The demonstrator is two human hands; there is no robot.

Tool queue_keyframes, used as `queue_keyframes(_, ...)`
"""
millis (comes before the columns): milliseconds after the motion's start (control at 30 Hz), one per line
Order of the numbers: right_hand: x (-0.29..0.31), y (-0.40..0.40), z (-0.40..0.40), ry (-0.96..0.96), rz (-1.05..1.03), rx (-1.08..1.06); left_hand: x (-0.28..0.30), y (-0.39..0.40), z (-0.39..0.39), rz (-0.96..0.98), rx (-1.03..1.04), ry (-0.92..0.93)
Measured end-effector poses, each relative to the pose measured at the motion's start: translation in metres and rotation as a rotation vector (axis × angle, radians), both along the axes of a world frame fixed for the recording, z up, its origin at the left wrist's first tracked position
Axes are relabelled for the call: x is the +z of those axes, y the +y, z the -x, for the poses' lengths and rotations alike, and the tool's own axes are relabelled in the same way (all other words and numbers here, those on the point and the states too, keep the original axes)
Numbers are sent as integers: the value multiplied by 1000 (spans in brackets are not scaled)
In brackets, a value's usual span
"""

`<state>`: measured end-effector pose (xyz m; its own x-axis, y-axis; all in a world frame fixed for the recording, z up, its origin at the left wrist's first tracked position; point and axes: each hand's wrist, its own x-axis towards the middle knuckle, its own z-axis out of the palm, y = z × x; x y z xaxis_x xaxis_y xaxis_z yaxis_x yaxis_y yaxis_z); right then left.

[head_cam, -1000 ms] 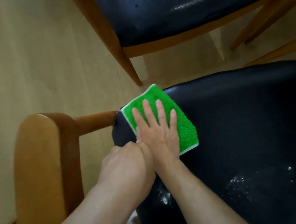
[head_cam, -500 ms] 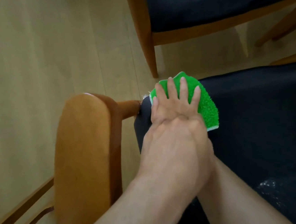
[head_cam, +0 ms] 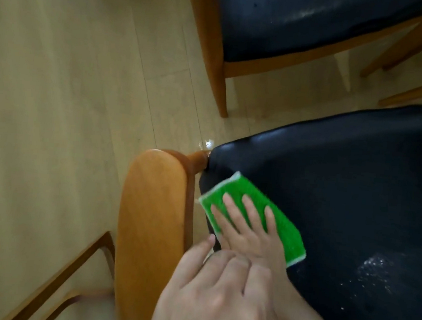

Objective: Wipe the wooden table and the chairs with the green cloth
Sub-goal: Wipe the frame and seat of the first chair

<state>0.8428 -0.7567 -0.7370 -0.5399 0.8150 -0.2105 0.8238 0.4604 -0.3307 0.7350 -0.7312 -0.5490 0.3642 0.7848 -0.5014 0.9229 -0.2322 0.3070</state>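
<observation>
Fingers point(head_cam: 248, 215) of the right hand point(head_cam: 252, 231) spread flat, pressing the green cloth point(head_cam: 283, 226) onto the chair seat's point(head_cam: 344, 185) left edge; left hand point(head_cam: 217, 297) rests loosely curled on the right wrist.

Counted in the head view:

Chairs: two. One near chair point(head_cam: 342, 198) with a dark padded seat, one far chair point(head_cam: 282, 19) with the same kind of seat, cut off by the top edge.

Cloths: one green cloth point(head_cam: 253, 215).

Hands: two, a left hand point(head_cam: 217, 297) and a right hand point(head_cam: 252, 231).

Armrests: one wooden armrest point(head_cam: 152, 221) on the near chair.

Chair legs: one leg point(head_cam: 214, 57) plainly belonged to the far chair; two or three more wooden bars point(head_cam: 406, 47) showed at upper right, possibly legs of a chair or table, too cropped to sort.

White dust patches: one speckled patch point(head_cam: 374, 271) on the near seat, one pale smear point(head_cam: 311, 13) on the far seat.
</observation>
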Motion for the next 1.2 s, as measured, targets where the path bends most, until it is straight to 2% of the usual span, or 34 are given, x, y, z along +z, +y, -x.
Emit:
queue_keyframes(67, -3, 42, 6, -56, -5, -147, -7, 0, -3, -81, 111, -105)
queue_keyframes(167, -8, 93, 26, -125, -27, -338, -11, -3, -11, -165, 166, 10)
queue_keyframes(233, -12, 79, 28, -113, -34, -381, -11, -4, -10, -179, 179, 30)
queue_keyframes(300, -11, 34, 18, -114, -41, -278, -7, -3, -9, -171, 165, 33)
queue_keyframes(433, 4, -88, -32, -143, 95, -46, -1, -1, -10, -136, 135, 113)
queue_keyframes(567, 11, -71, -104, -158, 80, 11, 6, 5, -20, -42, 222, 182)
queue_keyframes(600, 8, -53, -124, -192, 66, -76, 7, 8, -24, -23, 263, 185)
queue_keyframes(733, 4, 17, -185, -305, 91, -651, 2, 28, -53, -51, 323, 183)
queue_keyframes(833, -2, 17, -161, -299, 60, -853, -16, 35, -69, -12, 345, 155)
queue_keyframes(900, 0, -11, -115, -284, 45, -781, -31, 35, -71, 41, 345, 188)
queue_keyframes(1033, 8, -81, -44, -120, 100, -281, -50, 28, -65, 175, 292, 374)
queue_keyframes(1133, 2, -71, -64, -73, 114, -97, -59, 19, -58, 212, 248, 427)
queue_keyframes(1200, -1, -43, -93, -131, 73, -129, -62, 17, -57, 217, 271, 430)
